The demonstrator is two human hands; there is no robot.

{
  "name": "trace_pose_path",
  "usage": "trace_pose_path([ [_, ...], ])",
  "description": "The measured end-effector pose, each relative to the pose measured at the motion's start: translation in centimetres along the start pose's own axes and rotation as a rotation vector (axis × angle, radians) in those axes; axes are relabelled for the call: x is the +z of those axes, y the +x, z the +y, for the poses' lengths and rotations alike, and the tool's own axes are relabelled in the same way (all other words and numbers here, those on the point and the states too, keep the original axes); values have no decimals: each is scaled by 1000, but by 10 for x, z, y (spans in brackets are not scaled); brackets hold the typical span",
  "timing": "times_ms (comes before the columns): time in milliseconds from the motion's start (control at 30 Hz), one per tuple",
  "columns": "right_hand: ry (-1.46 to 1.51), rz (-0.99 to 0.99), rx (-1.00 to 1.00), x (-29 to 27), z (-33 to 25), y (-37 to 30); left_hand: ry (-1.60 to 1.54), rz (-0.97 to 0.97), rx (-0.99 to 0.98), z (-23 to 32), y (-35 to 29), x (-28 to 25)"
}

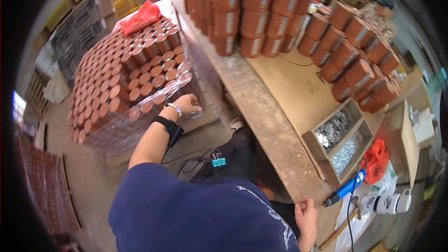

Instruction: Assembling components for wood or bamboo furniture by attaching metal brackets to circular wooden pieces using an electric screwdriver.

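Observation:
My left hand (189,104) reaches out to the side of a pallet stack of brown cylinders (112,81) wrapped in clear plastic film (173,85). Its fingers are curled together beside the film's loose upper edge; whatever they may hold is hidden. By the near edge of the wooden workbench (261,105), my right hand (306,218) is closed, thumb and fingers drawn together. Anything in it is too small to make out. Close to those fingers lies the tip of a blue electric screwdriver (346,188), resting on the bench with a dark cord.
Tall stacks of brown cylinders (252,16) stand on the bench, with more piled (347,56) at right. A divided wooden box (322,156) holds small metal parts. Nearby are a red plastic bag (376,161), a hammer (357,206) and a white bottle (388,203). Another red bag (141,17) tops the pallet.

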State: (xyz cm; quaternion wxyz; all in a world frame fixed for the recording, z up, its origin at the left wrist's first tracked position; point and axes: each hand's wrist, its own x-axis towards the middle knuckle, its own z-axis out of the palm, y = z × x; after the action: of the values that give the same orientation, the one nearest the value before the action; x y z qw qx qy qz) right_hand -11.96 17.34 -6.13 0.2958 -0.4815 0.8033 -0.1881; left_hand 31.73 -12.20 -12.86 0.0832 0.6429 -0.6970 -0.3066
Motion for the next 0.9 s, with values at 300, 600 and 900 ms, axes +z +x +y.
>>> trace_pose_path([
  [300, -172, -112, -113, -18, -30, 14, 256, -203, -852, -111, -104, 30],
  [600, -236, -211, -176, 1, -82, 42, 28, 64, -666, -160, -84, 40],
  [900, -318, -262, -229, 12, -104, 70, -79, 546, -564, -205, -84, 9],
])
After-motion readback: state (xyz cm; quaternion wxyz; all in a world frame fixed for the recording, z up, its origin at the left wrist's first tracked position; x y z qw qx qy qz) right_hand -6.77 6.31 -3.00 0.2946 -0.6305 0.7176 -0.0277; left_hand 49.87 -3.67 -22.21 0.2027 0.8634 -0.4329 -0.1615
